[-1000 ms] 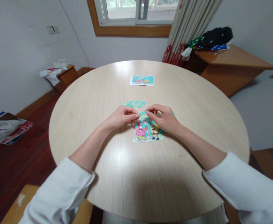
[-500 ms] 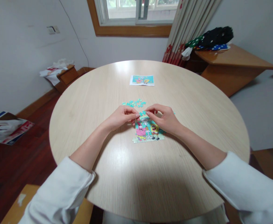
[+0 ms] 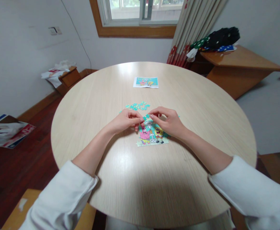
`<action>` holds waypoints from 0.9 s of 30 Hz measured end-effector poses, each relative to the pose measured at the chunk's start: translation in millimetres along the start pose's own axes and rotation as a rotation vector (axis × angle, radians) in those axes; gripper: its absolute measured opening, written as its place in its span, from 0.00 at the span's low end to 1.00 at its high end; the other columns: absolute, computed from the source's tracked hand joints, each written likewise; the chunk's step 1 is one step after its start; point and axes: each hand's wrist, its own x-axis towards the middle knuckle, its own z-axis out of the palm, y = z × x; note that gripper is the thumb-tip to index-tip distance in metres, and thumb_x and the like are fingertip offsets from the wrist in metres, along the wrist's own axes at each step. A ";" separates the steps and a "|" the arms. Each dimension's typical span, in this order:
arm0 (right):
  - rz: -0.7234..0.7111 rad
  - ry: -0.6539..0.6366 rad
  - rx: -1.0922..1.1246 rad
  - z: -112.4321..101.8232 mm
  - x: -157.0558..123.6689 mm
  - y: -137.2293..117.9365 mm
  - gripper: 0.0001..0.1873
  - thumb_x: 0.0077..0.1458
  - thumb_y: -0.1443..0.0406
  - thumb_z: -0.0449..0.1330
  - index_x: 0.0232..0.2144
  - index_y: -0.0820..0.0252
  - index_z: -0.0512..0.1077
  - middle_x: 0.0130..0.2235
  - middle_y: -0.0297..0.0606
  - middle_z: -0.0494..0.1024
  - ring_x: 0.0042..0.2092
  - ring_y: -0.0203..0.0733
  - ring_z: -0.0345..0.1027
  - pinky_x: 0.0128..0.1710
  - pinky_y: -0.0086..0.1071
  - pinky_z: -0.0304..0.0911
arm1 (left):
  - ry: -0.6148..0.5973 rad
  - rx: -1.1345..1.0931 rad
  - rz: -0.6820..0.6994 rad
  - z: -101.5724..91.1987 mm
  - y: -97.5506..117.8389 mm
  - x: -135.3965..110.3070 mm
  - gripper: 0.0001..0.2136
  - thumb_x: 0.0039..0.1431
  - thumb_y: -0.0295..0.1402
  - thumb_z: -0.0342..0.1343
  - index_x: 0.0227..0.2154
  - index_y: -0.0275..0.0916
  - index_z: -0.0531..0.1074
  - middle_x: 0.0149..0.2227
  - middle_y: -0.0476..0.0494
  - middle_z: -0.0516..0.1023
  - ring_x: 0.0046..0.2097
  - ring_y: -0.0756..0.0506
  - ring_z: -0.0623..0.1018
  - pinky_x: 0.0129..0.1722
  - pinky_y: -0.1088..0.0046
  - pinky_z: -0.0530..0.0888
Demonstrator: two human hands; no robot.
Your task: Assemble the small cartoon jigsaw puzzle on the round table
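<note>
A partly joined jigsaw puzzle [image 3: 151, 135] with cartoon figures lies on the round table in front of me. Over its top edge, my left hand [image 3: 127, 121] and my right hand [image 3: 167, 121] meet from either side, fingers pinched. Between their fingertips are teal puzzle pieces [image 3: 146, 117], gripped from the left and the right. Whether these touch the joined part below, I cannot tell. Just beyond my hands lies a loose pile of teal and yellowish puzzle pieces [image 3: 137, 105]. My right hand hides the puzzle's upper right side.
A printed picture sheet [image 3: 146, 82] lies farther back on the pale round table [image 3: 149, 182]. Behind the table to the right, clothes [image 3: 222, 38] rest on a wooden desk [image 3: 240, 57] beside a curtain [image 3: 187, 32]. A cardboard box [image 3: 20, 204] stands at the lower left.
Both hands stay nearly in place around the teal pieces. My left fingers shift very slightly; the puzzle, pile and picture sheet stay put.
</note>
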 end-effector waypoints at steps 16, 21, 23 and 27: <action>-0.012 -0.014 0.017 0.1 -0.2 0.8 0.10 0.57 0.62 0.57 0.35 0.59 0.77 0.32 0.38 0.79 0.30 0.37 0.66 0.31 0.34 0.60 | 0.124 -0.002 -0.046 -0.1 1.8 0.1 0.08 0.51 0.31 0.61 0.21 0.34 0.72 0.20 0.48 0.72 0.21 0.55 0.69 0.22 0.77 0.64; -0.024 -0.001 0.021 0.7 0.2 0.6 0.08 0.56 0.62 0.58 0.31 0.59 0.76 0.30 0.37 0.78 0.30 0.37 0.66 0.31 0.34 0.60 | 0.097 0.011 -0.033 -0.5 0.7 0.2 0.07 0.51 0.31 0.61 0.22 0.33 0.72 0.17 0.49 0.70 0.20 0.55 0.69 0.22 0.77 0.65; -0.026 -0.004 0.020 0.8 0.2 0.8 0.08 0.56 0.62 0.58 0.30 0.59 0.76 0.30 0.37 0.78 0.30 0.37 0.66 0.31 0.34 0.60 | 0.074 0.013 -0.018 -0.7 -0.1 0.6 0.07 0.51 0.31 0.61 0.22 0.33 0.73 0.16 0.50 0.69 0.20 0.54 0.69 0.23 0.76 0.66; -0.025 -0.011 0.017 0.6 0.3 1.3 0.08 0.56 0.61 0.59 0.29 0.59 0.75 0.29 0.37 0.78 0.29 0.37 0.65 0.31 0.34 0.60 | 0.026 0.022 0.001 -0.5 0.0 0.9 0.07 0.51 0.31 0.61 0.22 0.33 0.73 0.16 0.51 0.70 0.19 0.55 0.69 0.23 0.76 0.66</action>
